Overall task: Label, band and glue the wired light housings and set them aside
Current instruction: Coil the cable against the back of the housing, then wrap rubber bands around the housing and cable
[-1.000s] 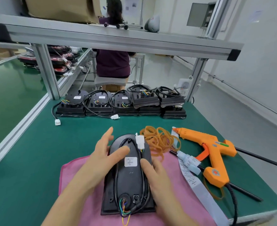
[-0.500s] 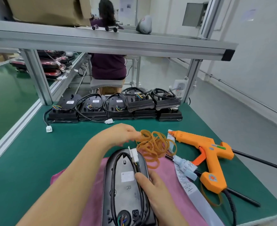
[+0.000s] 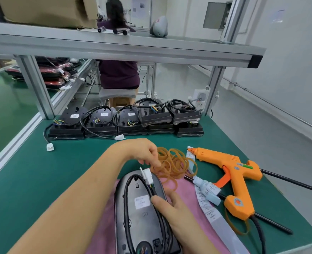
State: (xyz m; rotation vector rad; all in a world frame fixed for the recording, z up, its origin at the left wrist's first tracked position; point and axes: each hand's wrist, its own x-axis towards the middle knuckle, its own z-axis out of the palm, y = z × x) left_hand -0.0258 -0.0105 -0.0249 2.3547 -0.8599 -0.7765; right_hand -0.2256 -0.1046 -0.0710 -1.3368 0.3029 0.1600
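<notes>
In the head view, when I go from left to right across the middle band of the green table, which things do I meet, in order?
Loose white connector → left hand → pile of rubber bands → orange glue gun.

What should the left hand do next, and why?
Probably pull one rubber band free: left hand is at the rubber bands, right hand grips the labelled housing, thumb pinning its coiled cable, no band on it yet.
</notes>
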